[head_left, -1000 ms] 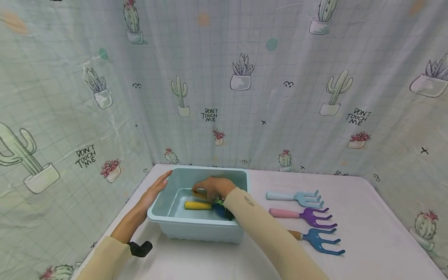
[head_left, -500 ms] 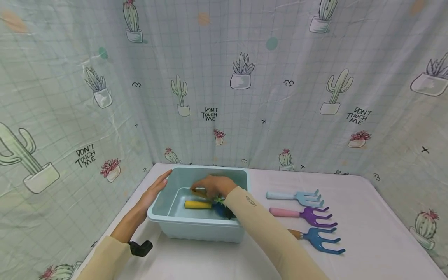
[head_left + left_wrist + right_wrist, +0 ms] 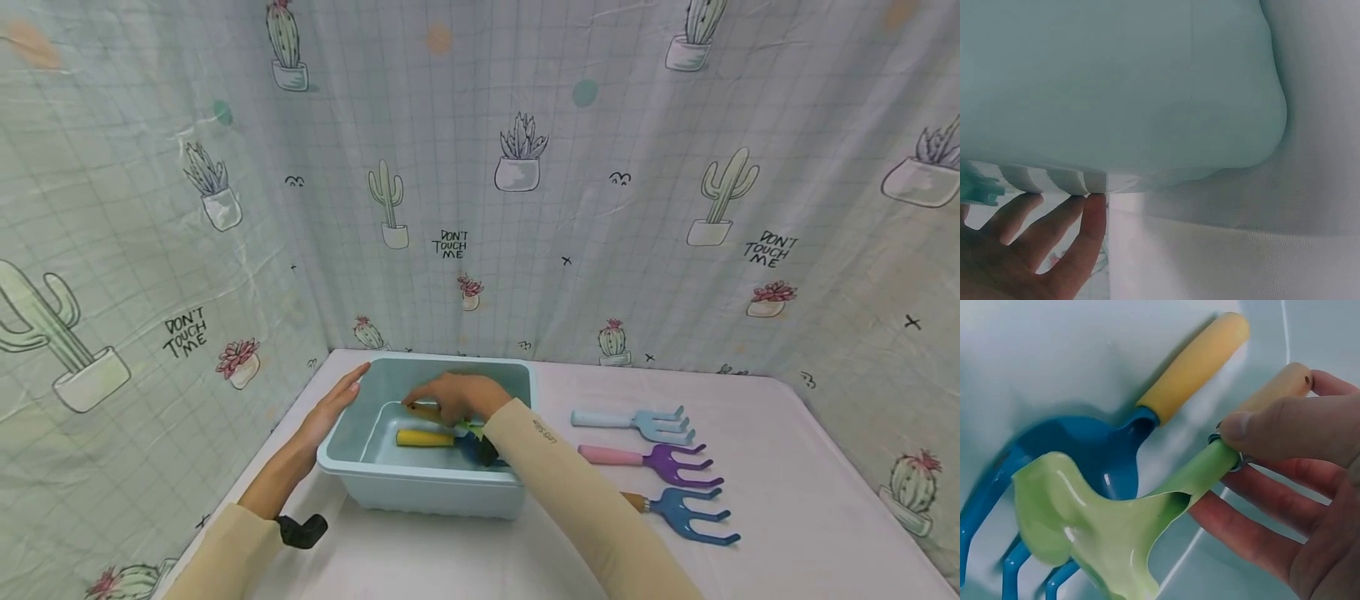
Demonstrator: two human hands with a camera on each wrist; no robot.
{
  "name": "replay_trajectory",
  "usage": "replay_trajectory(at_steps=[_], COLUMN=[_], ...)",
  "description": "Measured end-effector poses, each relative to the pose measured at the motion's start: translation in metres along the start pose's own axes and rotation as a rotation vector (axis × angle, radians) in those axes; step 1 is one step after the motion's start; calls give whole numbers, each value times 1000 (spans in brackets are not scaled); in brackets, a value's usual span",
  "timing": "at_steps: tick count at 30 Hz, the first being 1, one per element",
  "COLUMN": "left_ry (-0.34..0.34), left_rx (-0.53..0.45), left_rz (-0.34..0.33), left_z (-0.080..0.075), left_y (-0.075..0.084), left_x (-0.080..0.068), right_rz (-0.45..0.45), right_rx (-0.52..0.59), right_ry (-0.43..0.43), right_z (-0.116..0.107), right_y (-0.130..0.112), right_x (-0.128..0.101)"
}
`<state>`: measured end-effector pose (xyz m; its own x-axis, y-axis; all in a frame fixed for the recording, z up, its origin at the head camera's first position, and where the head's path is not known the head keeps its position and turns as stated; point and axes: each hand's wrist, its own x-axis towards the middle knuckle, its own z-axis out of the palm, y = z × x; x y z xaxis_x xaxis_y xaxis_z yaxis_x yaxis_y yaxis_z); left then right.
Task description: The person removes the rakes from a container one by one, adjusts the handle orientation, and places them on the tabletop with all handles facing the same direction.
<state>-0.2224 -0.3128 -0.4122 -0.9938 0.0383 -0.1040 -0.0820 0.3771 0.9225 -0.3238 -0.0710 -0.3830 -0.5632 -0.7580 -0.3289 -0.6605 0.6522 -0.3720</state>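
A pale blue plastic tub (image 3: 420, 492) stands on the white table. Inside it lies a blue rake with a yellow handle (image 3: 424, 438) (image 3: 1197, 362). My right hand (image 3: 453, 398) (image 3: 1285, 462) is inside the tub and grips a green garden tool by its wooden handle (image 3: 1275, 387), its green head (image 3: 1097, 531) lifted over the blue rake's prongs. My left hand (image 3: 333, 406) (image 3: 1029, 244) lies flat with straight fingers against the tub's left outer wall (image 3: 1122, 94), fingertips at the rim.
Three hand rakes lie in a row right of the tub: a pale blue one (image 3: 637, 422), a purple one with a pink handle (image 3: 660, 462), a blue one with a wooden handle (image 3: 682, 514). Cactus-print cloth (image 3: 480, 167) walls the table at the back and sides.
My right hand has lifted slightly inside the tub with the green tool. The left hand and the tub have stayed put.
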Motion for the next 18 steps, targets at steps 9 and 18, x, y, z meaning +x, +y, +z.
replay_trajectory(at_steps=[9,18], left_ry=[-6,-6], left_rx=[-2,-12], left_rz=[8,10], left_z=[0,-1], left_y=[0,2], left_x=[1,-1], right_rz=[-20,-69], right_rx=[9,-23], right_ry=[-18,16], right_z=[-4,-8], right_y=[1,-3], right_x=[1,-1])
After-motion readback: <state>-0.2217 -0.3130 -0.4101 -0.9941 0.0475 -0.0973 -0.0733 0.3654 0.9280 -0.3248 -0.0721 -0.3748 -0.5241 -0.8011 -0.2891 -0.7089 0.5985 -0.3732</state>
